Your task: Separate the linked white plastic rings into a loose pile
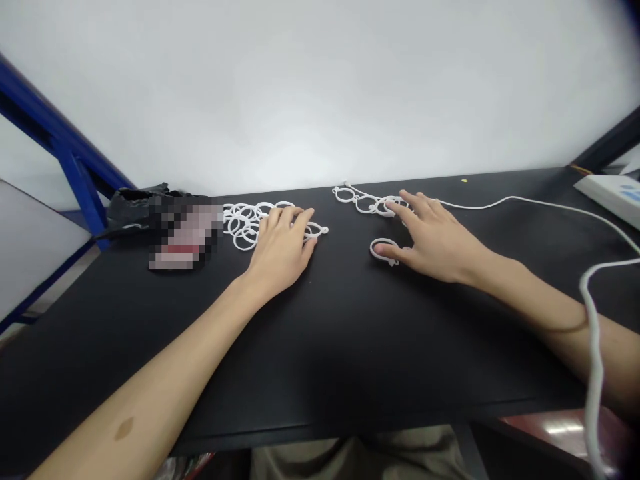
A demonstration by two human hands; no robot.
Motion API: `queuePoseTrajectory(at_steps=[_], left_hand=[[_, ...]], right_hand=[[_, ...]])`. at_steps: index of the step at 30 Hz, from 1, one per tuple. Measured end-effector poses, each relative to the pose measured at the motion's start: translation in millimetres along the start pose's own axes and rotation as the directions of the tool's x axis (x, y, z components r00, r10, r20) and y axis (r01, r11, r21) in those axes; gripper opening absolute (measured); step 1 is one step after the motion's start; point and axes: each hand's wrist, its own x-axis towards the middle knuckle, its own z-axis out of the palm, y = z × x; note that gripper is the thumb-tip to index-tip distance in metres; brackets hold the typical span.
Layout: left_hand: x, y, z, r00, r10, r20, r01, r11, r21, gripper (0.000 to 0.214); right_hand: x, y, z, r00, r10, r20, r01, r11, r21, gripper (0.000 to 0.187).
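White rings with small eyelets lie in an overlapping pile on the black tabletop. My left hand rests palm down over the right side of this pile, fingers stretched out and partly covering it. My right hand has its fingers spread. Its thumb lies over a single white ring placed apart, nearer to me. Several more white rings form a row by the wall, and my right fingertips reach over that row's near end. Whether those fingertips touch the rings cannot be made out.
A black plastic bag and a pixelated pinkish item lie at the left. A white cable loops across my right forearm. At the right edge sits a white device. A blue metal frame stands left, and a pale wall rises behind.
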Motion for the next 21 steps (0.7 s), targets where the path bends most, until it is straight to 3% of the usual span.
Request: queuePoseTrajectory(at_steps=[7,12,17,19,21], left_hand=[[0,-2,-1.9,0.996,-0.049,0.076,0.049,0.999,0.000,0.044],[0,-2,-1.9,0.996,-0.034,0.082,0.033,0.999,0.013,0.039],[0,-3,0.1,0.999,-0.021,0.043,0.019,0.999,0.043,0.034],[0,-4,0.1,0.999,-0.024,0.034,0.022,0.998,0.057,0.033],[0,-4,-0.5,0.999,-0.033,0.029,0.031,0.997,0.064,0.032]], right_hand=[[9,0,12,0.995,0.085,0.048,-0.088,0.994,0.068,0.089],[26,3,17,0.986,0.095,-0.140,-0.081,0.992,0.100,0.070],[34,7,13,0.920,0.084,-0.384,-0.025,0.987,0.157,0.053],[30,6,7,0.906,0.054,-0.420,0.024,0.984,0.179,0.051],[23,2,2,0.922,-0.028,-0.386,0.100,0.981,0.169,0.048]])
